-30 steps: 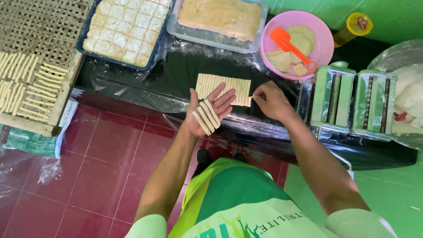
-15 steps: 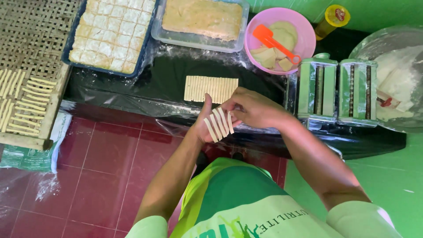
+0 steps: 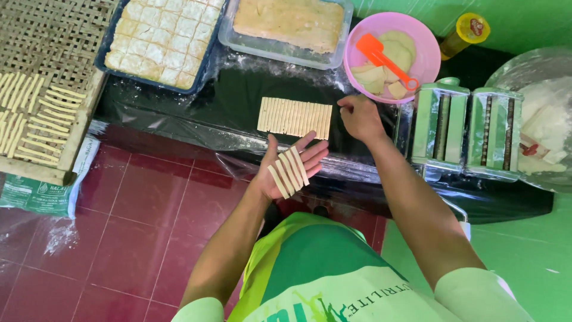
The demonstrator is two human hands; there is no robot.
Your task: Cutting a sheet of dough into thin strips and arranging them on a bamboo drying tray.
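Note:
My left hand [image 3: 287,172] is held palm up near the front edge of the black table, with several pale dough strips [image 3: 288,171] lying across its open fingers. My right hand [image 3: 359,117] reaches to the right end of a flat sheet of cut dough strips [image 3: 295,117] on the black plastic-covered table [image 3: 179,119], its fingertips touching the sheet's edge. Whether the fingers pinch a strip cannot be told.
A woven bamboo tray [image 3: 53,48] with several strips sits far left. A blue tray of dough squares [image 3: 162,37], a clear tub of dough [image 3: 286,27], a pink bowl [image 3: 424,42] with an orange spatula, a yellow bottle [image 3: 466,33], a green pasta roller [image 3: 465,128] and a plastic bag [image 3: 539,119] stand around.
My right hand has moved from my left palm back up to the right end of the dough sheet. The left hand stays palm up holding strips.

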